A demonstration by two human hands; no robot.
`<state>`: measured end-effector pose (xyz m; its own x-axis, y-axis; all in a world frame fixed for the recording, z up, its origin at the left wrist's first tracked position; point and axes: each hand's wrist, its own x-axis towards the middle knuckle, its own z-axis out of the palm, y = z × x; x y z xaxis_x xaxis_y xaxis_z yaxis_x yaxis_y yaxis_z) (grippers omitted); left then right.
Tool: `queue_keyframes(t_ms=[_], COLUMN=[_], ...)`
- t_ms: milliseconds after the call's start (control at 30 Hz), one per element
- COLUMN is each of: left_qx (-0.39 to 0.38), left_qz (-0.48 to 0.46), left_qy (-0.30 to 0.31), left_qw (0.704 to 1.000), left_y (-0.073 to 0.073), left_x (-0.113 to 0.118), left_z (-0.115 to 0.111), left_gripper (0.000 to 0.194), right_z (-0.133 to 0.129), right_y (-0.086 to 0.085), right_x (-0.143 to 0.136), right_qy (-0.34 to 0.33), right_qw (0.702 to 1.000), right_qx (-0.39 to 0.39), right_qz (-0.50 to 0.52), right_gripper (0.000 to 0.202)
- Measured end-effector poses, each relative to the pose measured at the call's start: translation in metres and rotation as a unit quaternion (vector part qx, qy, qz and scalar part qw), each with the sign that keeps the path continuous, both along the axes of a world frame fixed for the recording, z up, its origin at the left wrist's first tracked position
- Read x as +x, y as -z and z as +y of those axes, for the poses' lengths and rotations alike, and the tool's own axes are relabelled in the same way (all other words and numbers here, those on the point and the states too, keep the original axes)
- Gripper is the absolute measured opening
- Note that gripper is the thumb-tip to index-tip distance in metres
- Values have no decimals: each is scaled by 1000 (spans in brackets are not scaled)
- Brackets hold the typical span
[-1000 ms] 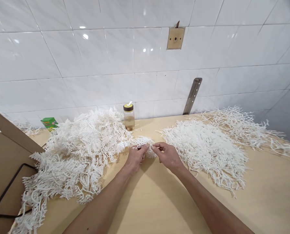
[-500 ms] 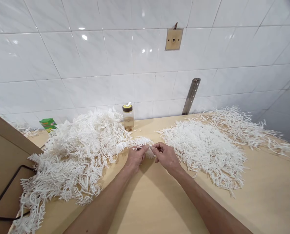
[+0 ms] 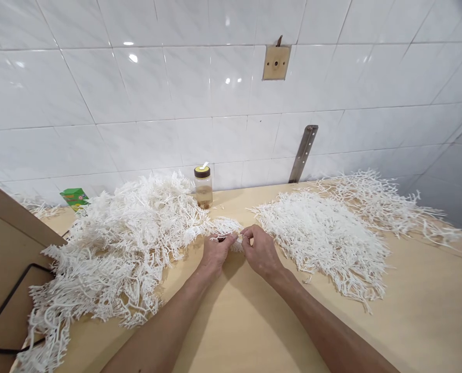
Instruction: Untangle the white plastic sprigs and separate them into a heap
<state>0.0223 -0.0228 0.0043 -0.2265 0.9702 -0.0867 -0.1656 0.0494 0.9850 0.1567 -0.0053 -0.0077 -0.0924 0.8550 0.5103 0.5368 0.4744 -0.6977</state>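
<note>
From where I'm standing, a small white bunch [image 3: 225,226] of stringy pieces is lying on the wooden table [image 3: 254,331], its long axis running roughly left to right and sloping a little toward the person at its right end. A thin white strand [image 3: 238,236] is crossing the short gap between the two hands, pointing sideways as well, though its ends are too small to make out.

The bunch is sitting just beyond the left hand [image 3: 216,252], whose thumb and fingers are clamping on the strand. The right hand [image 3: 261,252] is facing it, thumb and forefinger tips meeting close by; I can't tell whether they are gripping the strand too.

A big tangled heap [image 3: 138,243] is spreading beside the left hand, a flatter pile [image 3: 326,238] is resting beside the right, and a lidded jar [image 3: 203,189] is standing behind the bunch, near the wall.
</note>
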Motion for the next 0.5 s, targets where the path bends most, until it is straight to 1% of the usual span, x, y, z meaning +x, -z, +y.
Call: queue_keyframes(t_ms=[33,67,100,133,200,233,267,300,367,400,433,500], left_qx=[2,5,9,12,21,24,26,30,43,52,61,61], left_qz=[11,23,31,33,29,27,26,27,30,32,34,35], left_qy=[-8,-17,-25,-30,-35,-36,-36,-36,-38,-39,-40,-35], left_qw=[1000,1000,999,999,999,999,999,999,998,997,997,997], left_y=[0,0,1,1,1,2,2,3,4,5,5,6], left_x=[0,0,0,1,2,3,3,4,4,4,3,1], left_z=[0,0,1,1,1,1,1,1,1,1,1,1], left_gripper=[35,34,33,33,32,32,32,32,31,30,30,33], right_z=[0,0,1,1,2,2,2,2,5,6,9,14], right_y=[-1,-2,-3,-4,-7,-8,-9,-10,-10,-10,-10,-11], right_x=[-1,-1,-2,-2,-3,-3,-4,-4,-3,-1,3,15], right_qy=[4,11,21,31,42,42,42,43,62,74,89,118], right_qw=[1000,999,999,999,992,987,985,988,995,996,994,984], right_qx=[23,30,15,-19,-117,-153,-163,-145,-74,-55,-62,-126], right_qz=[-20,-35,-41,-36,-2,18,30,34,22,19,22,52], right_gripper=[9,9,10,10,10,10,11,11,11,10,10,8])
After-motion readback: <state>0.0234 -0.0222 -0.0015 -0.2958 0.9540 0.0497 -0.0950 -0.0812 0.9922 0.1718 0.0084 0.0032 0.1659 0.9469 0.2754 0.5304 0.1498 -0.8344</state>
